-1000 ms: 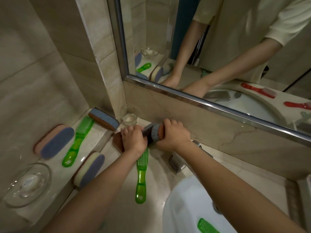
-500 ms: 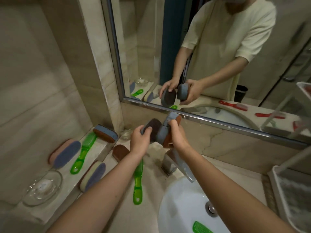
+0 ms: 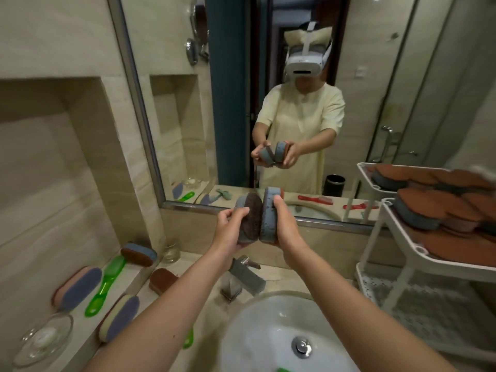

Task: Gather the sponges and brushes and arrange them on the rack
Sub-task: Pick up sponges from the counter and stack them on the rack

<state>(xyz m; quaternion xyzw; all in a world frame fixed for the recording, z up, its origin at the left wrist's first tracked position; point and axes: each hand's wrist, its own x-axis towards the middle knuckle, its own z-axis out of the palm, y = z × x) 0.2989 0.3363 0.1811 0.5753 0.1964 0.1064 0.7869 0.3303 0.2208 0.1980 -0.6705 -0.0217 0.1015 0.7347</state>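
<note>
Both hands are raised in mid-frame, above the faucet (image 3: 245,276) and in front of the lower edge of the mirror (image 3: 188,103). The left hand (image 3: 229,233) grips an oval sponge (image 3: 251,220) with a blue body and a dark brown scouring face, its fingers curled round the far edge. The right hand (image 3: 285,232) clasps a second sponge (image 3: 269,221), blue with an orange backing, with the thumb lying over its near edge. The two sponges stand on edge and touch face to face between the hands.

At 3 o'clock stands the white tiered rack (image 3: 402,238). Its upper trays hold a pile of orange-and-blue sponges (image 3: 442,210), and the perforated lower tray shows beneath.

At 6 o'clock is the white sink (image 3: 257,326) with its metal drain (image 3: 302,347).

At 8 o'clock a stone ledge (image 3: 134,280) carries a pink-and-blue sponge (image 3: 77,288), a green brush (image 3: 106,287) beside it, a brown-and-blue sponge (image 3: 139,254) at the far end and a cream-and-blue sponge (image 3: 119,318) nearer the camera. A glass dish (image 3: 44,339) sits at the ledge's near end.

On the desk (image 3: 271,275), just right of the ledge, lies a brown sponge (image 3: 163,280). Another green brush (image 3: 189,338) shows only partly under the left forearm.
</note>
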